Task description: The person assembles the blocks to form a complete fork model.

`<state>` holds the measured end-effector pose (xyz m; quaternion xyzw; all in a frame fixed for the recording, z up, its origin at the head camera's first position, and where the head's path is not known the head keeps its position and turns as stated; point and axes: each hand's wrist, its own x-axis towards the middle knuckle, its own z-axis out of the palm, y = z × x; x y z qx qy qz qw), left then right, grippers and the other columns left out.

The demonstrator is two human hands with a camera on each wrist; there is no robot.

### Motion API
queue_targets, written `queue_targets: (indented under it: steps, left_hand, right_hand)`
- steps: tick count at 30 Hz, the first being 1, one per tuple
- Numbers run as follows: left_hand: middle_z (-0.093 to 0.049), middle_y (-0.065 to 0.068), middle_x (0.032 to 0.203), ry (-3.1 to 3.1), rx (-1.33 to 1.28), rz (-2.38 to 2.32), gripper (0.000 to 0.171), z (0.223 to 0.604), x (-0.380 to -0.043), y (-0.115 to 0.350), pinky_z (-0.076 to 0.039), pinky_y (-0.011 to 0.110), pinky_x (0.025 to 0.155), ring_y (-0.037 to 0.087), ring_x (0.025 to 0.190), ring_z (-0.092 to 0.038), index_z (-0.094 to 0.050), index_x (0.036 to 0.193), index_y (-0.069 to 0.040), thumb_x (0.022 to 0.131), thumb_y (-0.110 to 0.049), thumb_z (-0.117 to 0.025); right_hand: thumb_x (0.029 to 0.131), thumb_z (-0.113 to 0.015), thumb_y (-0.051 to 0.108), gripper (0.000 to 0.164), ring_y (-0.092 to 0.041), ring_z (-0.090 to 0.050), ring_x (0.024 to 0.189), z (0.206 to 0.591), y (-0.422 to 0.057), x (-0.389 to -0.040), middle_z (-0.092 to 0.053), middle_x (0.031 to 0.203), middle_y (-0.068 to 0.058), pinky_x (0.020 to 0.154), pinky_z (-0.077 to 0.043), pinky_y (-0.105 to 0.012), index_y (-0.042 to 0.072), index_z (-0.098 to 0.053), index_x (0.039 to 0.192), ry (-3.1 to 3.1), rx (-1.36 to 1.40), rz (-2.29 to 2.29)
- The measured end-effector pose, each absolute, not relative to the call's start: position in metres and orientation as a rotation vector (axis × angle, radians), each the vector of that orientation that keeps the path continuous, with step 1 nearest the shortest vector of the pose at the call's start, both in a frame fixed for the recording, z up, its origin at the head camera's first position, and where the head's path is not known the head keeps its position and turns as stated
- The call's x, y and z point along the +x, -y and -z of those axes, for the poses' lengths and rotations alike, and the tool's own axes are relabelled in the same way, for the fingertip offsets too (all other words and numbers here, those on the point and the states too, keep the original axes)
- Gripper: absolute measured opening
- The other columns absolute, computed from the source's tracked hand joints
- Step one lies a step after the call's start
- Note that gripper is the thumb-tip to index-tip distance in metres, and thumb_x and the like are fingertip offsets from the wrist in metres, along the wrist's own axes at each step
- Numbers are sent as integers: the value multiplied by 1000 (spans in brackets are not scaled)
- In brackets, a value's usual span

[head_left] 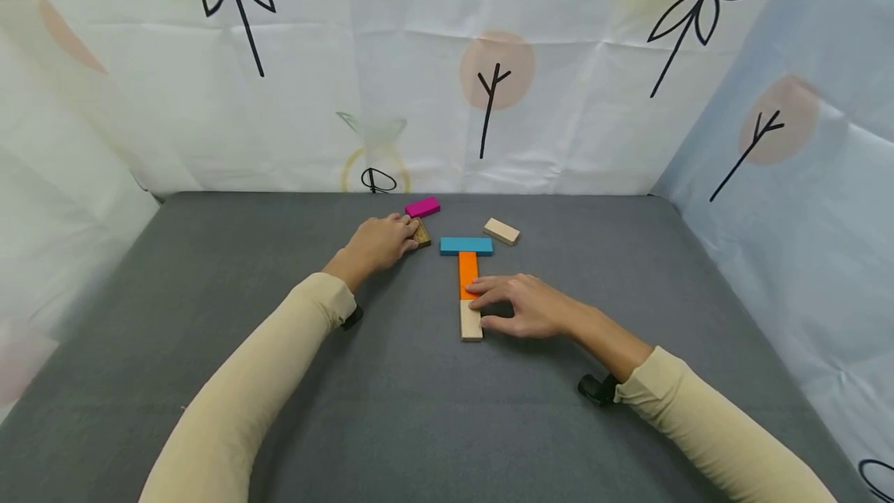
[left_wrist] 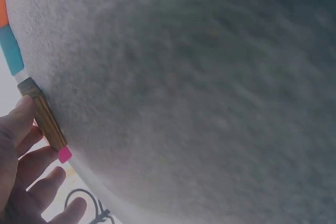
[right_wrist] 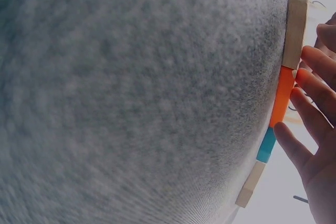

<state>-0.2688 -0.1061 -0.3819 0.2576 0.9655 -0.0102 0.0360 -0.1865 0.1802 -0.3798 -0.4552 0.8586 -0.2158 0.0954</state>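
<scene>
My left hand (head_left: 378,244) pinches a dark brown striped wooden block (head_left: 422,234) between thumb and fingers; the left wrist view shows this brown block (left_wrist: 48,120) at the fingertips. On the grey table a blue block (head_left: 466,246) lies crosswise. An orange block (head_left: 468,266) runs from it toward me, and a pale wooden block (head_left: 471,327) continues that line end to end, making a T. My right hand (head_left: 528,306) lies over where the orange and pale blocks meet, its fingers extended at their tops and its thumb beside the pale one.
Just beyond the left hand lies a magenta block (head_left: 422,207). Another pale wooden block (head_left: 501,231) sits at an angle to the right of the blue one. A white printed cloth (head_left: 419,99) hangs along the table's back edge.
</scene>
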Motion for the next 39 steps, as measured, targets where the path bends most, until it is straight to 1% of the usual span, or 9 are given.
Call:
queue_targets:
  steps: [4,10,16,20,23,25,29,31,39]
  left_hand:
    - [-49,15,149,-2978,776,48,50,382,-271,100,-44,50,103,33,135,-47,-47,148,-6,106,-33,-49]
    - [-45,13,152,-2979,732,44,52,384,-274,92,-44,50,104,32,138,-44,-44,151,-7,107,-33,-47]
    - [-43,11,154,-3012,698,9,51,388,-277,88,-40,57,104,32,140,-40,-45,151,-11,106,-34,-48]
    - [-53,9,146,-3071,713,30,45,389,-277,87,-42,59,100,31,136,-46,-56,143,-15,104,-35,-52]
    - [-59,10,139,-3083,743,31,42,388,-276,88,-43,58,100,31,133,-49,-60,139,-14,103,-35,-54]
    - [-55,11,144,-3035,753,13,44,385,-276,89,-40,58,104,32,138,-44,-56,144,-13,104,-32,-54]
    - [-35,11,158,-2879,747,-3,51,379,-275,93,-30,59,112,33,147,-29,-38,154,-10,106,-22,-50]
    - [-29,10,161,-2828,743,-1,53,376,-276,93,-27,60,113,32,149,-24,-33,156,-10,106,-18,-48]
    - [-23,8,164,-2792,744,-85,55,377,-279,90,-25,61,114,33,150,-21,-28,158,-10,107,-22,-46]
  right_hand:
    - [96,-66,27,34,-25,-49,136,381,-181,-186,-56,143,-8,107,-41,-52,10,-71,126,-2551,-1354,647]
    - [97,-65,27,34,-25,-49,135,382,-182,-187,-56,143,-9,106,-41,-54,10,-70,126,-2551,-1358,654]
    - [97,-65,26,34,-25,-48,136,382,-183,-187,-56,144,-8,107,-41,-53,10,-70,127,-2549,-1345,658]
    - [97,-65,27,35,-23,-47,137,383,-183,-187,-55,145,-7,109,-39,-52,11,-70,128,-2552,-1324,647]
    - [97,-66,27,35,-22,-47,137,384,-183,-187,-55,145,-6,109,-39,-52,11,-70,127,-2554,-1315,646]
    - [96,-66,27,35,-22,-48,137,383,-182,-187,-55,145,-5,109,-40,-50,11,-70,127,-2552,-1313,651]
    - [96,-66,26,34,-22,-49,136,384,-181,-187,-56,144,-6,108,-41,-49,11,-71,126,-2552,-1328,663]
    - [96,-67,25,34,-23,-49,136,383,-182,-187,-56,144,-6,107,-41,-50,11,-71,126,-2553,-1334,660]
    - [96,-66,27,35,-23,-48,137,381,-182,-187,-54,145,-5,109,-39,-51,12,-70,128,-2547,-1309,634]
